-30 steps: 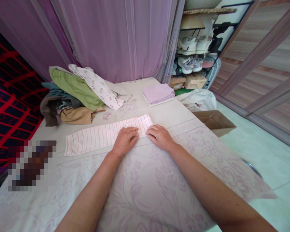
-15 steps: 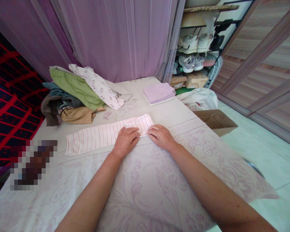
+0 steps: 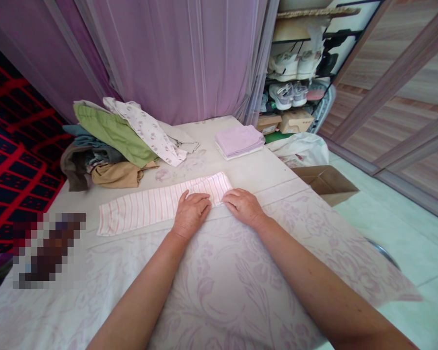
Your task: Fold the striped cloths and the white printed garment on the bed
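Observation:
A pair of white pants with pink stripes [image 3: 142, 210] lies stretched out in a long narrow strip across the bed, its right end doubled back on itself. My left hand [image 3: 191, 212] rests on the near edge of the folded part, fingers bent and thumb drawn in against the cloth. At the right corner of the fold, my right hand [image 3: 243, 207] pinches the edge between thumb and fingers. The two hands are a short gap apart. Behind them sits a folded lilac garment [image 3: 240, 140] on top of a folded white one [image 3: 242, 154].
A loose heap of clothes at the back left holds green pants [image 3: 111, 129], patterned white pants [image 3: 149, 129] and a tan garment [image 3: 117, 174]. A blurred-out patch [image 3: 53, 250] covers something at the left. Beyond the bed's right edge stand a cardboard box [image 3: 324, 182] and a shoe rack [image 3: 295, 80].
Almost nothing differs. Both hands stay at the folded end of the striped pants, with the left shifted very slightly; the view has moved a touch.

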`<action>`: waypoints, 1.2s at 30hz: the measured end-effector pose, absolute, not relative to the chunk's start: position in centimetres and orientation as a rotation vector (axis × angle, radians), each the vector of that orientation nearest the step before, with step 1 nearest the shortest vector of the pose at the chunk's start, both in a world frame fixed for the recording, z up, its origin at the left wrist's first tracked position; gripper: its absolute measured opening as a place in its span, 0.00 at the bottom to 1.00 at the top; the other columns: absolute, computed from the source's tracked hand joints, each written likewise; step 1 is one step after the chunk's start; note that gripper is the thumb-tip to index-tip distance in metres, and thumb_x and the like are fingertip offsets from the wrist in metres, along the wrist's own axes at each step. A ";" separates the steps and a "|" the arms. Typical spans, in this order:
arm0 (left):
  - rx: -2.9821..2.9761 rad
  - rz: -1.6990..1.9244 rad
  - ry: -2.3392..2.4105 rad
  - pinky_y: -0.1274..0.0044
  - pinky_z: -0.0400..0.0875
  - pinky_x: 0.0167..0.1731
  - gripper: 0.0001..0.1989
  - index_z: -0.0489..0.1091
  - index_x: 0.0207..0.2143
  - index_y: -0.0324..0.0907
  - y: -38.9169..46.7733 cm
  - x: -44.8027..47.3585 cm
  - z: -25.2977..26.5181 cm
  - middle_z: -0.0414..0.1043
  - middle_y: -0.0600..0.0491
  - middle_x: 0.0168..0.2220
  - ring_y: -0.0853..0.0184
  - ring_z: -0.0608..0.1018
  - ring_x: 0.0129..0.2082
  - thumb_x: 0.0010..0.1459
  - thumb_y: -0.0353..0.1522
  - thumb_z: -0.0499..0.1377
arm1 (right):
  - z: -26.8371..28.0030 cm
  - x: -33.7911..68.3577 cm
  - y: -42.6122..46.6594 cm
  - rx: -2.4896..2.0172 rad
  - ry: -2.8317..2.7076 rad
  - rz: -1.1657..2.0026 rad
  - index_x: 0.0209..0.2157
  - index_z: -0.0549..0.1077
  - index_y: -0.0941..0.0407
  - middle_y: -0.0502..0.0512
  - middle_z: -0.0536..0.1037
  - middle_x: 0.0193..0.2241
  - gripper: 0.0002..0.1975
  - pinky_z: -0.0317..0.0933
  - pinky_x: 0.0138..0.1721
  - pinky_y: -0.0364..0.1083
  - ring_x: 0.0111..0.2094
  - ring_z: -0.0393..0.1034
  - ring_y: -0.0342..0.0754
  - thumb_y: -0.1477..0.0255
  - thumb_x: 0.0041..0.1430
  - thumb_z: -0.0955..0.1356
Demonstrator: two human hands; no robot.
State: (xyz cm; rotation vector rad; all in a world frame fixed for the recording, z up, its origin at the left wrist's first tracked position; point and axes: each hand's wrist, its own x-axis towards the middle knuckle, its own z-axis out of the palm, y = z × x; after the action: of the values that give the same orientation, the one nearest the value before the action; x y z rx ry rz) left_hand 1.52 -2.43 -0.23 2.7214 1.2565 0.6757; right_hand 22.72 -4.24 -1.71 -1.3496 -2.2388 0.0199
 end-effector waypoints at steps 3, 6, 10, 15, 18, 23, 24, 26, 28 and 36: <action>2.791 0.701 1.244 0.59 0.54 0.59 0.08 0.73 0.37 0.46 -2.4 1.5 -0.2 0.77 0.53 0.46 0.64 0.76 0.46 0.63 0.31 0.54 | -1.6 22.6 -4.3 -1.389 -2.287 -0.051 0.33 0.76 0.54 0.53 0.79 0.36 0.08 0.59 0.40 0.45 0.38 0.68 0.47 0.75 0.62 0.65; 2.826 0.684 1.230 0.59 0.55 0.59 0.08 0.74 0.37 0.45 -2.3 1.5 -0.3 0.77 0.53 0.46 0.63 0.76 0.46 0.63 0.31 0.54 | -1.4 22.5 -4.3 -1.405 -2.326 -0.098 0.33 0.77 0.54 0.54 0.79 0.36 0.08 0.58 0.39 0.45 0.37 0.68 0.48 0.74 0.62 0.65; 2.793 0.618 1.208 0.61 0.62 0.54 0.08 0.74 0.38 0.45 -2.3 1.3 -0.7 0.76 0.52 0.47 0.62 0.76 0.46 0.63 0.32 0.55 | -1.2 22.7 -4.4 -1.355 -2.363 -0.088 0.34 0.77 0.53 0.53 0.78 0.37 0.07 0.58 0.39 0.45 0.38 0.68 0.47 0.75 0.61 0.66; 2.759 0.560 1.230 0.62 0.62 0.55 0.08 0.74 0.39 0.46 -2.4 1.1 -0.3 0.76 0.53 0.48 0.63 0.75 0.47 0.62 0.33 0.55 | -1.1 22.8 -4.4 -1.351 -2.373 -0.089 0.35 0.78 0.54 0.53 0.78 0.37 0.07 0.58 0.40 0.45 0.38 0.68 0.47 0.75 0.60 0.67; 2.772 0.471 1.249 0.60 0.58 0.57 0.08 0.74 0.39 0.46 -2.4 1.4 0.4 0.76 0.54 0.48 0.63 0.76 0.47 0.63 0.33 0.55 | -1.1 22.8 -4.4 -1.345 -2.378 -0.071 0.36 0.78 0.54 0.53 0.78 0.38 0.07 0.59 0.40 0.45 0.39 0.68 0.47 0.74 0.61 0.67; 2.817 0.380 1.294 0.59 0.56 0.58 0.09 0.75 0.38 0.46 -2.4 2.0 1.2 0.77 0.53 0.46 0.62 0.77 0.45 0.62 0.32 0.54 | -1.1 22.6 -4.3 -1.368 -2.372 -0.045 0.36 0.77 0.54 0.54 0.78 0.37 0.07 0.59 0.41 0.46 0.39 0.68 0.48 0.72 0.63 0.65; 2.817 0.381 1.305 0.59 0.56 0.58 0.09 0.75 0.38 0.45 -2.4 2.1 1.3 0.77 0.53 0.46 0.62 0.77 0.44 0.62 0.32 0.54 | -1.0 22.6 -4.3 -1.383 -2.371 -0.041 0.36 0.77 0.54 0.55 0.78 0.36 0.08 0.58 0.41 0.46 0.39 0.67 0.48 0.71 0.63 0.65; 2.805 0.390 1.318 0.60 0.57 0.58 0.09 0.75 0.38 0.46 -2.3 2.2 1.2 0.77 0.52 0.45 0.61 0.77 0.44 0.62 0.32 0.54 | -1.0 22.3 -4.2 -1.426 -2.366 -0.039 0.36 0.76 0.55 0.56 0.77 0.36 0.08 0.58 0.41 0.47 0.39 0.67 0.49 0.71 0.63 0.65; 2.785 0.399 1.315 0.60 0.57 0.58 0.08 0.74 0.38 0.46 -2.4 2.2 1.2 0.77 0.52 0.45 0.61 0.76 0.45 0.62 0.33 0.54 | -0.8 22.1 -4.2 -1.473 -2.364 -0.036 0.36 0.76 0.55 0.57 0.76 0.36 0.07 0.58 0.41 0.48 0.40 0.66 0.50 0.72 0.63 0.65; 2.782 0.405 1.327 0.59 0.56 0.58 0.07 0.74 0.37 0.46 -2.5 2.3 1.2 0.77 0.52 0.44 0.61 0.76 0.44 0.61 0.34 0.56 | -0.5 21.7 -4.3 -1.570 -2.335 -0.001 0.38 0.74 0.56 0.57 0.76 0.37 0.07 0.56 0.40 0.47 0.40 0.66 0.51 0.73 0.64 0.64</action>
State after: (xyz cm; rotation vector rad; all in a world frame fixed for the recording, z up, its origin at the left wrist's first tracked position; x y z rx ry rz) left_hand 2.27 -2.53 1.18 2.7825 1.3266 0.4052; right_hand 21.71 -4.25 -0.51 -1.5697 -2.3355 -0.0014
